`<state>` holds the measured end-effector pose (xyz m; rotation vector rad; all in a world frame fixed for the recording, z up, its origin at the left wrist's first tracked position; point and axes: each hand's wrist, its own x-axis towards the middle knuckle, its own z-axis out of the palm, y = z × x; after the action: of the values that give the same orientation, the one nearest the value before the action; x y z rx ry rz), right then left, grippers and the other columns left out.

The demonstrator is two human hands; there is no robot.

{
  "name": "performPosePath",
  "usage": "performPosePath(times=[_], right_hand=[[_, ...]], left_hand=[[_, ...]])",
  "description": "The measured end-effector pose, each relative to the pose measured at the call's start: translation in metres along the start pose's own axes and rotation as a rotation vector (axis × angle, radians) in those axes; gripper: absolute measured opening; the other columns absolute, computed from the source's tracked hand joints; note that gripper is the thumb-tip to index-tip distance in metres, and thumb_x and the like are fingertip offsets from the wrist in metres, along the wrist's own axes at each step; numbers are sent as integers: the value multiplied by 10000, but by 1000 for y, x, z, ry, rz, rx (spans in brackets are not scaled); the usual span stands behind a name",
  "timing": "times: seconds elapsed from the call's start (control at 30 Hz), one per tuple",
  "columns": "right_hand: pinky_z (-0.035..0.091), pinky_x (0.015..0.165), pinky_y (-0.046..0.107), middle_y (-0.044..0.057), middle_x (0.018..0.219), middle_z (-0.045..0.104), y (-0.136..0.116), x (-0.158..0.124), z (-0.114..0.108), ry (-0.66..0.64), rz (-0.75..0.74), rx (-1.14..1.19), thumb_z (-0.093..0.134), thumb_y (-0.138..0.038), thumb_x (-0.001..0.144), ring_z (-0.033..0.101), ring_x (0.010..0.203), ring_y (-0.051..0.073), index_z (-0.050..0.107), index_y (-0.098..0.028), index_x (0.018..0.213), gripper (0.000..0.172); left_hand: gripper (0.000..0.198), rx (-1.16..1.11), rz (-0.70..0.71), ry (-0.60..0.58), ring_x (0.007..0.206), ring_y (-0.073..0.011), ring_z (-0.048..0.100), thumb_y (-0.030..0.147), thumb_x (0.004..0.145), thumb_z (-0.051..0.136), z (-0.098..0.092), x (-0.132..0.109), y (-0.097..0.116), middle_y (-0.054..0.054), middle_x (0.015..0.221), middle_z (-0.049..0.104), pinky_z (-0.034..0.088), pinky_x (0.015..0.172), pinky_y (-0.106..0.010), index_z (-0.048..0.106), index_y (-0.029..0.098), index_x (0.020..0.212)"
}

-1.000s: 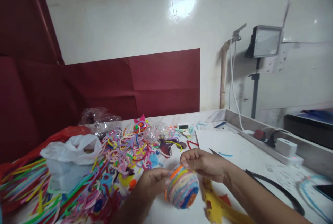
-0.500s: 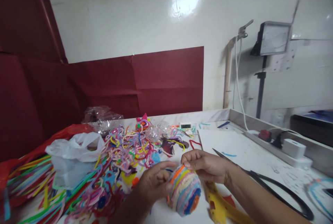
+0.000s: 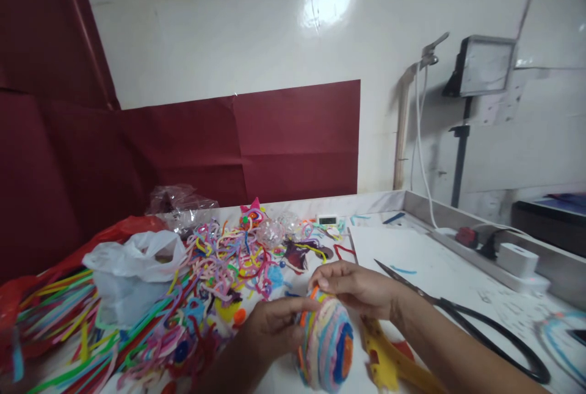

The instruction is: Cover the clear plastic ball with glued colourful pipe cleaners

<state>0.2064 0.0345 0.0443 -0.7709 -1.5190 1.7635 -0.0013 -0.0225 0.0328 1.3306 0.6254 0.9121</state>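
1. The striped ball [image 3: 327, 345] is in front of you, toward the near edge of the counter [image 3: 375, 201], held in both hands. Whether its underside touches the surface, you can't tell from this angle.
2. Your left hand [image 3: 279, 324] is narrow, thumb and fingers gripping the ball's left side, with the index finger laid over the top.
3. Your right hand [image 3: 352, 284] is pinched at the ball's far upper side, beside an orange band; your fingers hide what lies exactly between them.
4. As for progress, the side you can see looks covered: fuzzy bands run close together, ending in an orange patch ringed with blue. The underside and the part beneath your hands are hidden, so you can't judge whether any gaps are left there.
5. Just right of the ball lies a yellow tool [image 3: 387, 363], perhaps a glue gun, partly behind your right forearm.
6. Beyond that forearm, black-handled scissors [image 3: 444, 303] lie with their point toward the counter's far edge.
7. To your left, a tangle of fuzzy strips [image 3: 220, 259] spreads toward the far edge, so plenty of loose material remains.
8. Farther left are a white plastic bag [image 3: 132, 278] and straight strips [image 3: 59, 302], near the left-hand corner.
9. Along the right edge, a white charger [image 3: 517, 261] sits on a power strip [image 3: 517, 286].
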Motion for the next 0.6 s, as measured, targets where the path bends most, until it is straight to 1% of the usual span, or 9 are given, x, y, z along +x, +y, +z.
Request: performPosePath(times=[0.07,0.13,0.23,0.3,0.33,0.4,0.43,0.47,0.6], right_hand=[[405,785,285,17,826,663,-8,-7,0,91,-74,-70,758,-453,669,575,791,153,695,-147,893,385],[391,833,300,20,894,661,-16,-22,1,198,-159,-261,699,-417,751,568,871,176,687,-172,918,297],[444,775,325,37,873,677,-16,-55,7,312,-219,-821,520,-310,873,606,834,200,667,-198,906,187],[478,758,326,46,881,695,-3,-77,10,349,-180,-1129,470,-154,843,639,825,204,653,-210,947,218],[494,757,334,64,918,702,8,-87,10,321,-135,-1285,476,-81,786,651,849,220,657,-202,944,269],[517,777,403,139,1063,689,33,-100,7,312,-48,-1608,530,3,620,660,908,296,639,-155,1073,492],[531,744,426,150,1046,694,46,-103,4,310,-12,-1736,538,13,581,667,889,323,633,-142,1098,548],[543,694,421,133,969,711,59,-105,0,295,-12,-1820,539,9,579,680,822,317,643,-144,1083,536],[517,533,323,84,898,725,92,-99,-14,373,-334,-2032,502,-19,674,685,679,249,649,-176,1012,401]], left_hand=[[354,-51,19,45,971,-249,663,339,711,765,2,2,2,-79,965,766,463,857,-297,746,194,1033],[344,-84,61,101,991,-260,662,331,704,767,2,4,3,-80,984,769,471,874,-309,751,199,1021],[341,-94,106,204,1069,-265,633,311,712,757,-1,5,5,-79,1093,743,455,934,-312,744,209,1038],[370,-90,116,281,1129,-260,601,306,716,751,-3,7,6,-85,1158,716,438,963,-295,728,205,1072],[388,-92,122,318,1150,-258,588,306,711,753,-3,7,5,-87,1175,708,436,967,-286,722,201,1083],[405,-98,131,380,1160,-256,583,309,691,765,-3,9,4,-87,1166,713,446,957,-277,724,196,1078],[408,-97,135,400,1151,-256,589,309,681,771,-3,9,3,-85,1155,718,453,950,-274,728,194,1071],[416,-95,136,412,1140,-255,597,305,675,773,-3,10,2,-82,1150,720,459,945,-274,728,194,1073],[430,-108,129,448,1113,-255,616,285,710,742,-2,10,-2,-76,1141,725,467,945,-298,700,203,1130]])
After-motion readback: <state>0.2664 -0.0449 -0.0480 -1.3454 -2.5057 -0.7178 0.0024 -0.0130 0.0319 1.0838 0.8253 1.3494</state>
